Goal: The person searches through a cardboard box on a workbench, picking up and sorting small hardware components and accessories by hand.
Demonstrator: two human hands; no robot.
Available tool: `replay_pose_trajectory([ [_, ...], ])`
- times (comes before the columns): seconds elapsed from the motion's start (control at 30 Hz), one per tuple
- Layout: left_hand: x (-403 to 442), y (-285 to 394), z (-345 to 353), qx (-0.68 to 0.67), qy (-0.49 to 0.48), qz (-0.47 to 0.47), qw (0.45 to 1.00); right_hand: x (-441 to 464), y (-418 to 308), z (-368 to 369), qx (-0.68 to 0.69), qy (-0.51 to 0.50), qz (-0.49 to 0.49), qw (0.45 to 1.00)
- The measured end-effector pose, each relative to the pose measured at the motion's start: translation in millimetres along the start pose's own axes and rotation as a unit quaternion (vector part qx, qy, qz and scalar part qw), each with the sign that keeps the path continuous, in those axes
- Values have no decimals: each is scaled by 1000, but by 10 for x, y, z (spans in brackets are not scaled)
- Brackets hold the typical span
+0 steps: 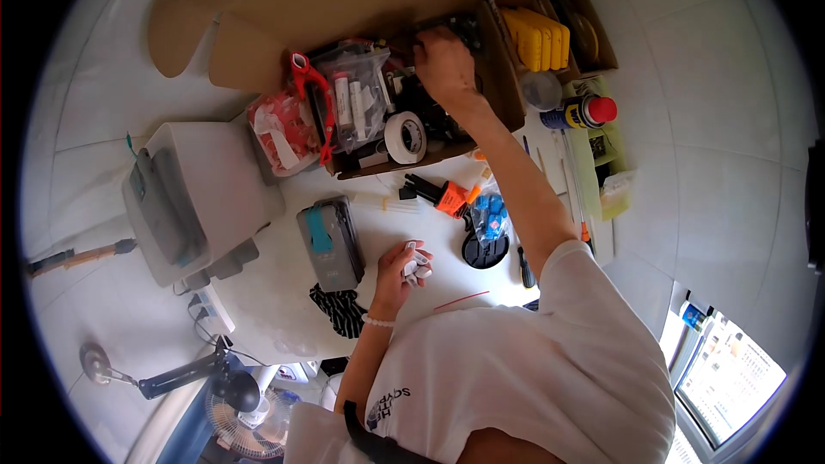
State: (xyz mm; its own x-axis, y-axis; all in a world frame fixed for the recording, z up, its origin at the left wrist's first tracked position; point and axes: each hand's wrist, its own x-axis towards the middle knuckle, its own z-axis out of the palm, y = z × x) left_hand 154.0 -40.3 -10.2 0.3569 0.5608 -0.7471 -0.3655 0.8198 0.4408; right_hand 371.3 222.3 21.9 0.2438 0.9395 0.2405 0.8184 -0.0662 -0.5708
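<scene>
My left hand (400, 275) is closed around several small white pieces (416, 270), held above the white table. I cannot make out what kind of pieces they are. My right hand (444, 64) reaches into an open cardboard box (509, 90), among dark items near its back right. Its fingertips are lost among the contents, so any hold there is hidden. In the same box lie a roll of white tape (405, 137), a clear plastic bag (369, 90) with white tubes, and red-handled pliers (314, 94) at the left edge.
A grey case (331, 243) lies left of my left hand, with striped black cloth (340, 309) beneath. Nearby are a black lens cap (485, 249), a blue-filled bag (491, 216) and a screwdriver (525, 268). A spray can (577, 112) stands right; a desk lamp (185, 375) is lower left.
</scene>
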Motion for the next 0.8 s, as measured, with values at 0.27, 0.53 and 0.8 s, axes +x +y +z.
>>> replay_pose_trajectory([
  [0.27,0,-2,21,28,-7,7,1000,-830,199,-765,51,8,38,998],
  [0.53,3,24,77,31,-4,24,999,-883,181,-395,-63,-125,103,985],
  [0.8,35,-3,40,25,-4,14,1000,-770,-16,-287,-14,-190,117,975],
])
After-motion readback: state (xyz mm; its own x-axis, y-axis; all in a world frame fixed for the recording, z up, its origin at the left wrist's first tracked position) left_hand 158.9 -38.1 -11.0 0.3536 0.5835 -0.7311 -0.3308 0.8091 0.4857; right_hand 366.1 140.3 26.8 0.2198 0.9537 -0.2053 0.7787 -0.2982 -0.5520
